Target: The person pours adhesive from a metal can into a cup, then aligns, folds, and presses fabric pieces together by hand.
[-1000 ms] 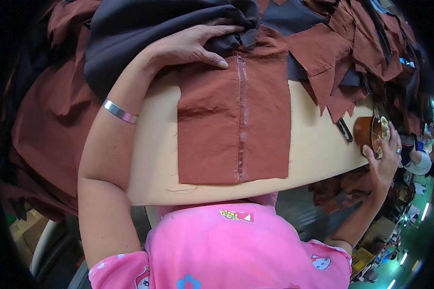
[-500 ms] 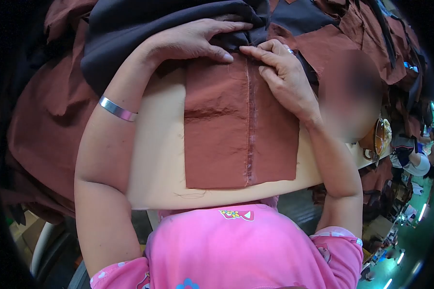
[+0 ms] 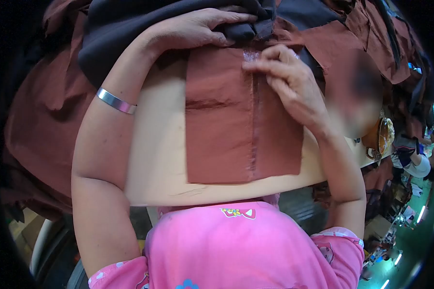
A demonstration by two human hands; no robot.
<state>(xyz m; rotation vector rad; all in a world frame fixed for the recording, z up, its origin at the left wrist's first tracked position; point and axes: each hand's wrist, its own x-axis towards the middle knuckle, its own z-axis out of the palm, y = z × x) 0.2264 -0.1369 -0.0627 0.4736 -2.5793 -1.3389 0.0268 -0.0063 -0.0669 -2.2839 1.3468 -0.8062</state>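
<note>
Where seam (image 3: 254, 125) runs, brown panel (image 3: 218, 144) (creased) points lengthwise toward pink shirt (image 3: 226, 248)

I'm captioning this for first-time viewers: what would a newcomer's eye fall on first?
Probably the bright pink shirt at the bottom middle. Next comes the rust-brown panel lying on the pale board at the centre, a seam running down it, with the right hand at its upper part. A shiny bracelet stands out on the left forearm, left of the panel.
</note>
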